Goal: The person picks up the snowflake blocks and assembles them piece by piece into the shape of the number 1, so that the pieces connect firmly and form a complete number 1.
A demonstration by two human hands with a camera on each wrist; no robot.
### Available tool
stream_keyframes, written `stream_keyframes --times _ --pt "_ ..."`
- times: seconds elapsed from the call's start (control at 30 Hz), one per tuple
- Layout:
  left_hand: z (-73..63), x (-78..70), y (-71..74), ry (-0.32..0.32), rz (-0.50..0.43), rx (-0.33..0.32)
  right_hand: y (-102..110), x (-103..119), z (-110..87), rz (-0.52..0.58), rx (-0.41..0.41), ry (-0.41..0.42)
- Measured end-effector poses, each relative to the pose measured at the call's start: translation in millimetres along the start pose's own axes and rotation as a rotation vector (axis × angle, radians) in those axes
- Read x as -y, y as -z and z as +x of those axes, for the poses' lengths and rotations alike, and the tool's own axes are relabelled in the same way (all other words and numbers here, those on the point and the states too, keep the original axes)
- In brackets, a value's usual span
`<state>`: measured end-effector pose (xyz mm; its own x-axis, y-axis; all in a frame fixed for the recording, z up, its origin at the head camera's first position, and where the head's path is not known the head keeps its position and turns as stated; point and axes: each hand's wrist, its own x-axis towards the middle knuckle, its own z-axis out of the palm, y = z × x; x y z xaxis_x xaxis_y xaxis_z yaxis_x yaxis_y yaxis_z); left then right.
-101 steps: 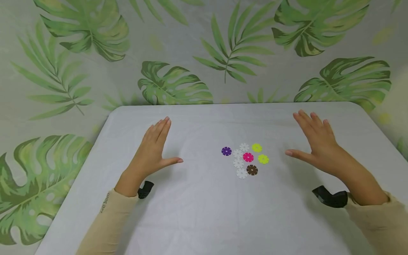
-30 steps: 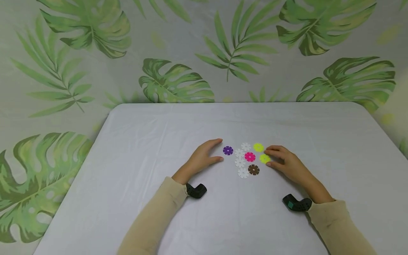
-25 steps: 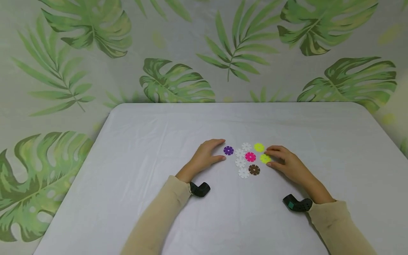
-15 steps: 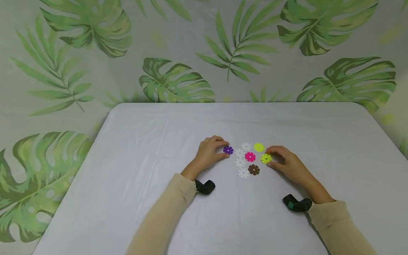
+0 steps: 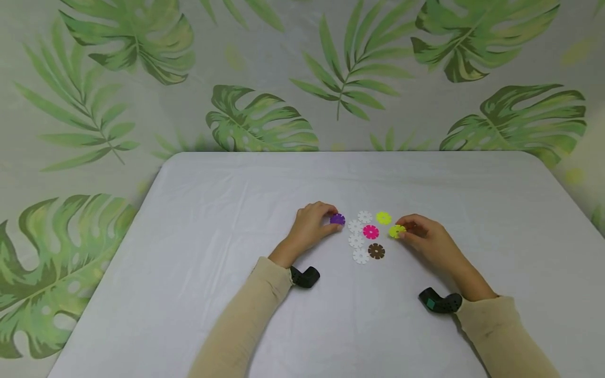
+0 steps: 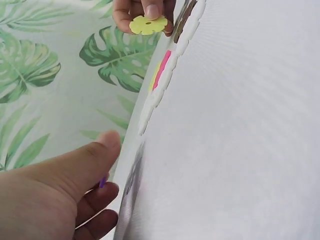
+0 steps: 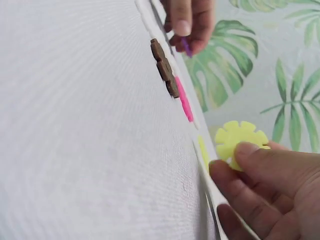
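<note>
Between thumb and fingers, my left hand [image 5: 309, 226] pinches a purple notched plastic disc [image 5: 337, 219]; in the left wrist view only a sliver of this purple disc [image 6: 103, 181] shows behind the thumb. My right hand [image 5: 427, 239] pinches a yellow notched disc [image 5: 396, 231], raised off the table in the right wrist view, where the yellow disc [image 7: 237, 140] faces the camera. Between the hands lie a pink disc [image 5: 371, 232], a brown disc [image 5: 376, 251], a second yellow disc [image 5: 384, 218] and several white discs [image 5: 361, 255], some touching or overlapping.
A white cloth covers the table [image 5: 264, 315], whose back edge meets a leaf-patterned backdrop [image 5: 264, 68]. A black wrist camera [image 5: 304, 277] sits at the left cuff, and another black wrist camera [image 5: 439, 301] at the right cuff.
Both hands came in from the table's sides to the discs. The left has taken hold of the purple disc and the right a yellow one; both discs are now lifted and tilted.
</note>
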<state>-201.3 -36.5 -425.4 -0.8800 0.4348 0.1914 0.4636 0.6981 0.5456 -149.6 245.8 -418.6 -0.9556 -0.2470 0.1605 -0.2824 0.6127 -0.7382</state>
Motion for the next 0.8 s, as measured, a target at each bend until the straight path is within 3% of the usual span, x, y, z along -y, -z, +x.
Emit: stream_keyframes --times 0.17,0.3,0.8 --pt "1.0 -6.7 6.9 -0.029 -0.084 0.002 8.1 10.2 2.3 0.016 -0.027 0.003" --pt "-0.1 -15.3 15.7 -0.064 -0.087 -0.009 14.7 19.7 6.0 0.045 -0.061 0.054" --pt "-5.5 -42.1 54.4 -0.315 -0.079 -0.291 25.9 74.3 31.8 0.106 -0.17 0.259"
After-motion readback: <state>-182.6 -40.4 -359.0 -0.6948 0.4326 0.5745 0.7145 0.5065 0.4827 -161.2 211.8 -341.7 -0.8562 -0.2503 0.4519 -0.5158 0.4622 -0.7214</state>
